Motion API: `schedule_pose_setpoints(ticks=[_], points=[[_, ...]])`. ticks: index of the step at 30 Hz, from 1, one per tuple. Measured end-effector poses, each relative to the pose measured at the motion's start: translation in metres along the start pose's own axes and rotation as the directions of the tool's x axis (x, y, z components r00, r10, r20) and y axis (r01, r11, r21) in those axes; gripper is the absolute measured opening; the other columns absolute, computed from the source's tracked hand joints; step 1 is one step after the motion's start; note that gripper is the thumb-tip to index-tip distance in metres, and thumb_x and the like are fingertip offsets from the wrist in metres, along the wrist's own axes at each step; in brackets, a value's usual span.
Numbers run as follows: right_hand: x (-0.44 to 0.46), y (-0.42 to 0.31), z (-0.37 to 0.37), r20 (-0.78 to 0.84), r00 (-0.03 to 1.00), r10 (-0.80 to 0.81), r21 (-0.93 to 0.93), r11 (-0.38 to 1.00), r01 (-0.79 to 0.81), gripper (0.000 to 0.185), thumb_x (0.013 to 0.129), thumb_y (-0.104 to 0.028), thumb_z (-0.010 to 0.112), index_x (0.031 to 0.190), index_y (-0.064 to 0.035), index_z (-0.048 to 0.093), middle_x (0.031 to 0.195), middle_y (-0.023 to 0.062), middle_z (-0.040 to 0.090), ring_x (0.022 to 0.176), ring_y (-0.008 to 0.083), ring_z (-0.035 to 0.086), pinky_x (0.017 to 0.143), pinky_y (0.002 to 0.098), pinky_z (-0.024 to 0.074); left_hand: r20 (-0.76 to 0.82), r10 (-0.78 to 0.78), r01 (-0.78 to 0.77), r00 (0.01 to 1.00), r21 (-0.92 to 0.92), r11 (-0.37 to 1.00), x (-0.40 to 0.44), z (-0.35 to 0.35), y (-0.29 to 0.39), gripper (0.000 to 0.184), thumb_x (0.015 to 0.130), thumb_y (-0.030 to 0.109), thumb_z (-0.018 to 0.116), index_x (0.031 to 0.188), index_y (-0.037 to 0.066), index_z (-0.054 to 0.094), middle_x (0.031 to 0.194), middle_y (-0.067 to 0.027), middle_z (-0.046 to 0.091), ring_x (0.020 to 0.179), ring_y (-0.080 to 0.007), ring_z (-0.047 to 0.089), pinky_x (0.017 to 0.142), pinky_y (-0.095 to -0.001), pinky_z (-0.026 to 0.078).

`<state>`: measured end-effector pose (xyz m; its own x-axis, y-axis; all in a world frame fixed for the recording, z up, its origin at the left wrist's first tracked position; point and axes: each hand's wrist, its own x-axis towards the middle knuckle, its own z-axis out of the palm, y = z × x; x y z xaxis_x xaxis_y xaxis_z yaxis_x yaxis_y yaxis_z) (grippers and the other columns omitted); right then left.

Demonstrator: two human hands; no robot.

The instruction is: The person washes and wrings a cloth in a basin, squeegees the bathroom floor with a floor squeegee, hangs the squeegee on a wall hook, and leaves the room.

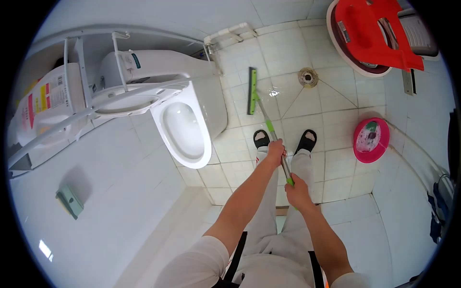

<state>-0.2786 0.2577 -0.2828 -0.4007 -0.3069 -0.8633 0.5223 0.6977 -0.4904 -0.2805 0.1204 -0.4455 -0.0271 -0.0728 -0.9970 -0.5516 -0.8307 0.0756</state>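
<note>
A long-handled floor squeegee [253, 91] with a green head and dark blade rests on the wet tiled floor, left of the drain. My left hand [276, 152] is wrapped round the metal part of its pole, just below the green joint. Nearer to my body, my right hand [298, 191] closes on the green grip at the pole's upper end. The pole slants from the head down toward my right side, between my feet in black slippers [306, 140].
A white toilet [185, 132] with its lid raised stands at left, beside a metal rack [77, 117] holding a large white jug [50, 103]. A round floor drain [308, 78] lies ahead. At right are a pink basin [371, 140] with suds and a red plastic item [367, 31] on stacked tubs.
</note>
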Motion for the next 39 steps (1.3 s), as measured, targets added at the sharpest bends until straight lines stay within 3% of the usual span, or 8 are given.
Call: schedule_pose_setpoints(ticks=[5, 6, 8, 11, 17, 21, 32, 39], points=[[-0.058, 0.011, -0.006, -0.086, 0.974, -0.212, -0.143, 0.97, 0.198, 0.039, 0.084, -0.012, 0.054, 0.121, -0.0021, 0.048, 0.085, 0.0227, 0.061, 0.07, 0.0382, 0.061, 0.06, 0.0433, 0.0497, 0.197, 0.027, 0.019, 0.98, -0.229, 0.973, -0.034, -0.016, -0.033, 0.02, 0.09, 0.025, 0.053, 0.079, 0.009, 0.047, 0.058, -0.0045, 0.045, 0.043, -0.0172, 0.044, 0.039, -0.0352, 0.035], [-0.053, 0.004, -0.017, 0.083, 0.996, 0.044, 0.203, 0.977, -0.06, 0.034, 0.085, -0.011, 0.053, 0.118, -0.003, 0.048, 0.083, 0.0198, 0.06, 0.065, 0.0331, 0.059, 0.056, 0.0402, 0.0479, 0.041, 0.078, -0.071, 0.996, -0.144, 0.987, -0.031, -0.024, -0.032, 0.02, 0.091, 0.025, 0.052, 0.079, 0.009, 0.047, 0.058, -0.0043, 0.045, 0.044, -0.0172, 0.045, 0.039, -0.0346, 0.036], [-0.025, -0.019, -0.043, 0.571, 0.772, 0.281, 0.602, 0.497, -0.626, 0.026, 0.088, -0.009, 0.051, 0.113, -0.0048, 0.048, 0.079, 0.0138, 0.058, 0.056, 0.023, 0.055, 0.047, 0.0339, 0.0445, -0.111, 0.186, -0.189, 0.976, -0.016, 0.982, -0.011, -0.045, -0.022, 0.022, 0.091, 0.025, 0.051, 0.075, 0.01, 0.048, 0.058, -0.0039, 0.046, 0.045, -0.0172, 0.047, 0.039, -0.0337, 0.038], [0.047, 0.003, -0.043, 0.694, 0.699, 0.17, 0.692, 0.108, -0.714, 0.021, 0.09, -0.007, 0.048, 0.111, -0.0082, 0.048, 0.076, 0.0064, 0.053, 0.049, 0.0089, 0.041, 0.039, 0.023, 0.0323, -0.16, 0.088, -0.091, 0.983, -0.013, 0.996, 0.039, -0.036, 0.005, 0.028, 0.089, 0.021, 0.054, 0.064, 0.01, 0.048, 0.06, -0.0042, 0.048, 0.053, -0.0175, 0.053, 0.045, -0.033, 0.043], [0.044, 0.022, -0.134, 0.536, 0.804, 0.259, 0.719, 0.359, -0.595, 0.02, 0.092, -0.011, 0.049, 0.112, -0.0108, 0.048, 0.075, 0.0037, 0.05, 0.048, 0.0058, 0.036, 0.038, 0.0198, 0.0253, -0.094, 0.169, -0.161, 0.981, 0.083, 0.983, 0.062, 0.066, -0.035, 0.011, 0.085, 0.01, 0.047, 0.075, 0.007, 0.049, 0.062, -0.0085, 0.046, 0.053, -0.0224, 0.048, 0.05, -0.0385, 0.039], [0.002, 0.016, -0.169, 0.439, 0.833, 0.336, 0.769, 0.34, -0.542, 0.023, 0.094, -0.013, 0.048, 0.117, -0.0114, 0.049, 0.076, 0.0033, 0.049, 0.048, 0.0056, 0.034, 0.038, 0.0196, 0.0246, 0.103, 0.122, -0.135, 0.987, 0.123, 0.983, 0.035, 0.121, -0.05, 0.014, 0.087, 0.012, 0.045, 0.075, 0.008, 0.049, 0.063, -0.0087, 0.046, 0.052, -0.023, 0.049, 0.049, -0.0375, 0.04], [-0.081, 0.016, -0.176, 0.226, 0.909, 0.35, 0.825, 0.427, -0.369, 0.038, 0.093, -0.013, 0.047, 0.131, -0.0116, 0.042, 0.077, 0.0043, 0.052, 0.049, 0.0094, 0.042, 0.041, 0.0248, 0.0318, 0.148, 0.049, -0.062, 0.988, 0.081, 0.995, -0.035, 0.185, -0.08, 0.012, 0.086, 0.013, 0.053, 0.086, 0.008, 0.042, 0.061, -0.004, 0.043, 0.045, -0.0171, 0.043, 0.039, -0.0331, 0.035], [-0.093, 0.048, -0.143, 0.658, 0.713, 0.241, 0.639, 0.322, -0.699, 0.03, 0.093, -0.019, 0.045, 0.12, -0.0058, 0.049, 0.074, 0.0108, 0.056, 0.047, 0.0183, 0.049, 0.042, 0.0321, 0.0378, -0.127, -0.118, 0.09, 0.985, -0.207, 0.974, -0.084, 0.039, -0.108, 0.005, 0.09, 0.016, 0.048, 0.091, 0.011, 0.045, 0.063, -0.0038, 0.04, 0.05, -0.0178, 0.042, 0.048, -0.0363, 0.04]])
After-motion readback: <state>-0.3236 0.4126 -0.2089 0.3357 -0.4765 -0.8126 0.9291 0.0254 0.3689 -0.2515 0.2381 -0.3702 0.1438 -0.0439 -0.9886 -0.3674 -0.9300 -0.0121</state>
